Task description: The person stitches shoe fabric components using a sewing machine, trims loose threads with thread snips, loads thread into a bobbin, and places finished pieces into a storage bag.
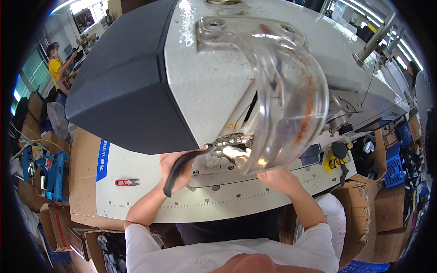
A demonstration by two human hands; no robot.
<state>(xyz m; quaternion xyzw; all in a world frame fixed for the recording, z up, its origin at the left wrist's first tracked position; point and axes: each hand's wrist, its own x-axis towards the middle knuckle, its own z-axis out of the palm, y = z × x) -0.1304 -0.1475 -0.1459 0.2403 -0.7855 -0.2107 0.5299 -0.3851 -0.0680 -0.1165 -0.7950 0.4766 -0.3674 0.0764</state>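
A large grey and black sewing machine [207,82] fills the upper middle, and its lit needle area shows under the head. My left hand [176,170] is at the left of the needle area, partly under the black cover. Its fingers are closed on a black strip [180,168], which curves down over the hand and hangs free at its lower end. On the other side, my right hand [278,179] reaches in behind the clear plastic guard [291,100], and its fingers are hidden. Something pale and brightly lit lies by the presser foot [225,142]; I cannot make out what.
Red-handled thread snips [127,182] lie at left on the white sewing table [150,200]. A yellow and black object [336,159] stands at the table's right end. Cardboard boxes [353,214] and blue crates [394,167] flank the table. A person in yellow [55,68] is far left.
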